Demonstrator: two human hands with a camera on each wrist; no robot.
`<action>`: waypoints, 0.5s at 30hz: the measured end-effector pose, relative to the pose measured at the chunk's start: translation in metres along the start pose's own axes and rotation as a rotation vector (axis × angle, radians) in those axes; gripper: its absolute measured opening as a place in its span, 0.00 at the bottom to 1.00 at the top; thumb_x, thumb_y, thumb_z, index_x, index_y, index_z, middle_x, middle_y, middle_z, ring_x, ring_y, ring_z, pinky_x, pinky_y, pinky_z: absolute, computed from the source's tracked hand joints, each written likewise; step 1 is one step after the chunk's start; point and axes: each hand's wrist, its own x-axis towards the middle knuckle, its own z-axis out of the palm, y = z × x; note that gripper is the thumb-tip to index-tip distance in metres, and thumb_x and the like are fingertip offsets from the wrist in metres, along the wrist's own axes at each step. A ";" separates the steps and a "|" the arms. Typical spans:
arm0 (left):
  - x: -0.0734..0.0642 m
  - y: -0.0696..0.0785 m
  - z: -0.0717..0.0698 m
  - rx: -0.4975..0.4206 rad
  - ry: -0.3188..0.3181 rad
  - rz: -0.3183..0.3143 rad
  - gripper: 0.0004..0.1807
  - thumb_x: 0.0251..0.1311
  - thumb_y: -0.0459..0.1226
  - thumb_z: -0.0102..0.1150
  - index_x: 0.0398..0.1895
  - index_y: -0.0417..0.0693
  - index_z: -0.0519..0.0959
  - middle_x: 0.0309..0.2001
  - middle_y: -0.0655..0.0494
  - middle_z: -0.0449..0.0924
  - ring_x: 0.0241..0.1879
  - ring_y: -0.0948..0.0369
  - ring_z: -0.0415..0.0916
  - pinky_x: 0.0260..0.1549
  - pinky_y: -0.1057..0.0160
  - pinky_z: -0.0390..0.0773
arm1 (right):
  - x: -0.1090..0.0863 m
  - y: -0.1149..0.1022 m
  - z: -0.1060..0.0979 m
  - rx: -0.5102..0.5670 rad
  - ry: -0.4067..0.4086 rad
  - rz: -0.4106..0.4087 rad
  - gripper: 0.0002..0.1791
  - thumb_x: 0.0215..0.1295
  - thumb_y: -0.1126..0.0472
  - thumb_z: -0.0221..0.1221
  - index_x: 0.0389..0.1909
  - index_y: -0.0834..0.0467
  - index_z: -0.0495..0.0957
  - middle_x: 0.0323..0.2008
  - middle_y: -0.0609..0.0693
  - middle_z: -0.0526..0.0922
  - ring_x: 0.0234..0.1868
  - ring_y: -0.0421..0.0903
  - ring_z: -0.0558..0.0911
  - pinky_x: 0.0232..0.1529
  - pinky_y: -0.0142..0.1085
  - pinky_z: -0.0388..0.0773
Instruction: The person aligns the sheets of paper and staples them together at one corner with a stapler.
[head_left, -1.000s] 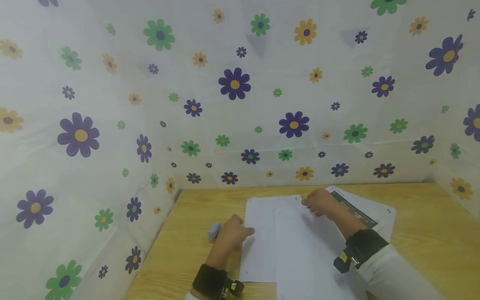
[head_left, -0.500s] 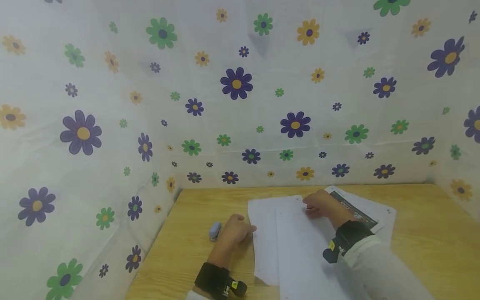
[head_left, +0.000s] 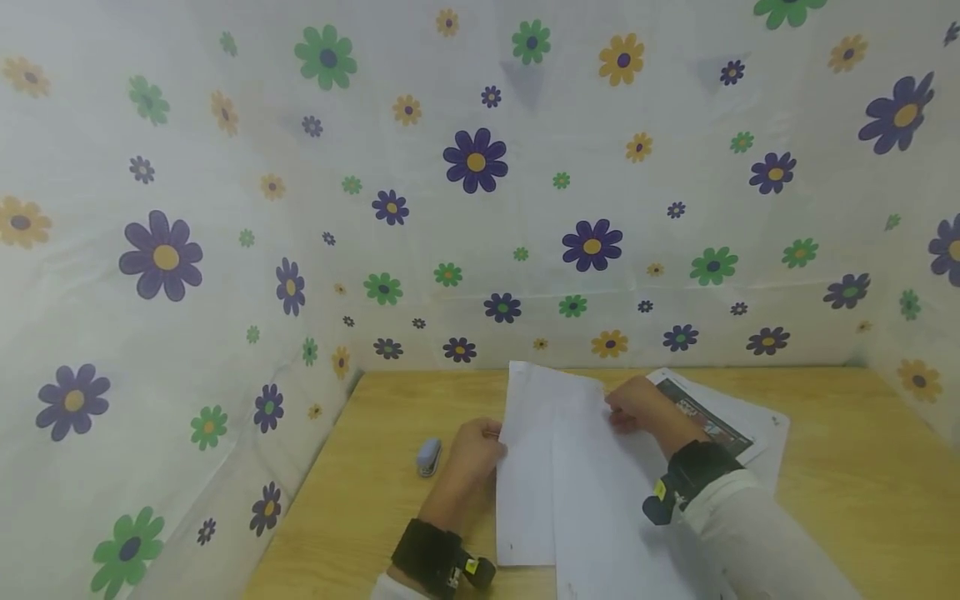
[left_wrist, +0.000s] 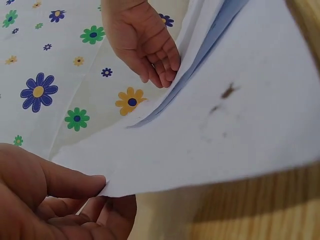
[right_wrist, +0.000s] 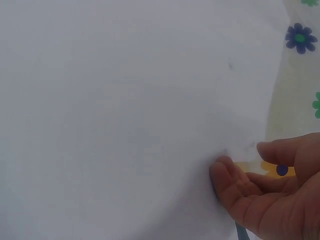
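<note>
White paper in a large smooth panel (head_left: 525, 500) spans the space between your 2 hands, its left edge in the grip of your left hand (head_left: 474, 454). There your thumb and fingers pinch that edge, and beyond the pinch a small brown smudge (left_wrist: 228, 92) marks the surface. Your right hand (head_left: 636, 404) is at the paper's far right part; its fingers are bent, with the tips at the sheet, and the thumb stands apart from them, pinching nothing you can see. Just left of your left grip, a small pale-blue stapler (head_left: 429, 457) rests on the yellowish wood-grain table (head_left: 360, 517). Right of your right grip, partly behind your forearm, lies a white printed packet with a dark panel (head_left: 716, 425). A white, flower-patterned sheet (head_left: 525, 283) hangs beyond both hands.
</note>
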 end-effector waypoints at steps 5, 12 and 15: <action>-0.003 0.011 -0.003 -0.028 0.003 0.038 0.19 0.64 0.28 0.59 0.58 0.38 0.78 0.51 0.45 0.81 0.48 0.52 0.80 0.48 0.53 0.83 | 0.004 0.000 0.001 -0.005 -0.008 -0.028 0.21 0.74 0.66 0.55 0.62 0.72 0.70 0.56 0.68 0.79 0.42 0.52 0.85 0.43 0.40 0.86; -0.006 0.018 -0.005 -0.046 -0.001 0.110 0.15 0.66 0.29 0.58 0.56 0.40 0.79 0.49 0.47 0.82 0.47 0.54 0.80 0.50 0.54 0.82 | 0.000 -0.004 -0.002 -0.215 0.076 -0.042 0.16 0.71 0.56 0.60 0.52 0.63 0.79 0.33 0.53 0.84 0.34 0.49 0.81 0.40 0.43 0.76; -0.006 0.020 -0.006 -0.048 0.028 0.139 0.14 0.67 0.29 0.57 0.55 0.41 0.79 0.49 0.48 0.82 0.48 0.54 0.79 0.51 0.53 0.81 | 0.000 -0.004 -0.003 -0.144 0.076 -0.078 0.16 0.71 0.57 0.59 0.54 0.62 0.78 0.34 0.53 0.84 0.36 0.49 0.82 0.42 0.44 0.75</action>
